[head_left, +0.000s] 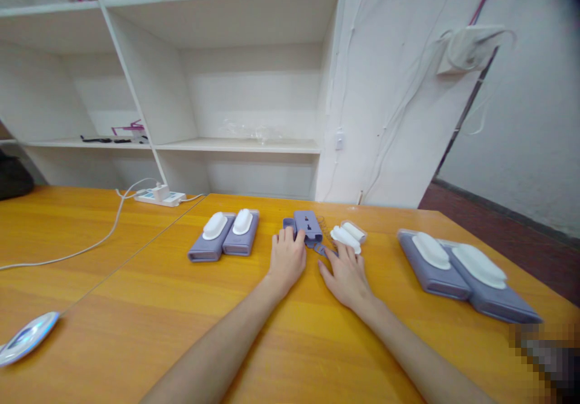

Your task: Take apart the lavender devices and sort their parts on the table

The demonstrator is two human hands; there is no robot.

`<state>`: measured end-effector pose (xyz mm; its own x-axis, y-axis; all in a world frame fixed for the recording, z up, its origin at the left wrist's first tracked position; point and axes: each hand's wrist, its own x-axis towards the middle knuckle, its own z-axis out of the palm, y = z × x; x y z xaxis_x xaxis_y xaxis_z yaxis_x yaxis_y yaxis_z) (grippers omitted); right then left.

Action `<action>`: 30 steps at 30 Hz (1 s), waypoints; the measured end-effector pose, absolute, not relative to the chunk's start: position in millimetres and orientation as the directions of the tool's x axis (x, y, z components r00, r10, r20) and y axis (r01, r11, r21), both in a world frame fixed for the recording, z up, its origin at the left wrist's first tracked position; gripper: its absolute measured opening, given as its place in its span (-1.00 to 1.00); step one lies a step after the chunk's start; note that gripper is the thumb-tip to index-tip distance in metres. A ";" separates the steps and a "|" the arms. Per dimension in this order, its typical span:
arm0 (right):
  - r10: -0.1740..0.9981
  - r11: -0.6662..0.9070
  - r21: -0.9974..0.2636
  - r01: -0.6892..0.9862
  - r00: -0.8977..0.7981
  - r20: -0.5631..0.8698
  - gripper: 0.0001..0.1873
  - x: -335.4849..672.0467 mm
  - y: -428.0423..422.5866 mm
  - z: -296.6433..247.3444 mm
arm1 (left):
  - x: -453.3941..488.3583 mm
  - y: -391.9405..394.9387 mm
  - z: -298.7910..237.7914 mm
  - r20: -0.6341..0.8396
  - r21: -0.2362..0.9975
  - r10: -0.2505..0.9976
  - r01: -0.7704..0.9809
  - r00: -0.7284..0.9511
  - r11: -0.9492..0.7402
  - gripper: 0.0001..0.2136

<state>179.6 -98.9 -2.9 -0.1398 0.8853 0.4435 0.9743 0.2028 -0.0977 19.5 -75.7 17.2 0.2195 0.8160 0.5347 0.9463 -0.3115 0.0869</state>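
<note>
Near the table's middle, a small lavender box [289, 224] sits beside a larger lavender case [308, 225] with two dark slots in its face. My left hand [288, 258] has its fingers bent over the small box, the thumb close to the case. To the right, my right hand [348, 276] rests low with thumb and fingers apart. Its index finger touches a lavender strap-like piece [321, 249], and its other fingertips reach a white rounded piece [345, 238]. A second white piece [354, 231] lies behind in clear plastic. A thin coil [322, 225] stands beside the case.
Two lavender blocks with white ovals [223, 235] lie left of my hands; two larger ones [457, 271] lie right. A power strip [161, 195] with a white cable stands at the back left. A shiny oval object [29, 339] lies front left. White shelves [240, 144] rise behind.
</note>
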 end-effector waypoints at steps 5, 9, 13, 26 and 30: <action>0.903 0.175 -0.086 0.981 -0.126 0.411 -0.59 178.2 -100.2 -0.4 | 18.0 -73.9 14.3 0.511 0.067 0.826 0.948 0.236 -0.312 -0.75; 0.906 0.168 -0.081 0.982 -0.122 0.406 -0.58 178.8 -99.7 -1.0 | 16.9 -72.6 12.7 0.487 0.075 0.827 0.931 0.279 -0.358 -0.71; 0.905 0.174 -0.084 0.981 -0.126 0.407 -0.58 179.8 -98.4 -3.1 | 16.8 -73.1 13.5 0.468 0.087 0.835 0.926 0.288 -0.368 -0.69; 0.871 0.239 -0.133 0.962 -0.152 0.468 -0.68 182.6 -98.1 -1.0 | 17.4 -74.7 14.5 0.507 0.115 0.833 0.941 0.219 -0.317 -0.69; 0.882 0.236 -0.115 0.965 -0.163 0.442 -0.66 182.2 -98.4 -1.3 | 17.3 -75.1 16.1 0.544 0.140 0.811 0.929 0.217 -0.343 -0.65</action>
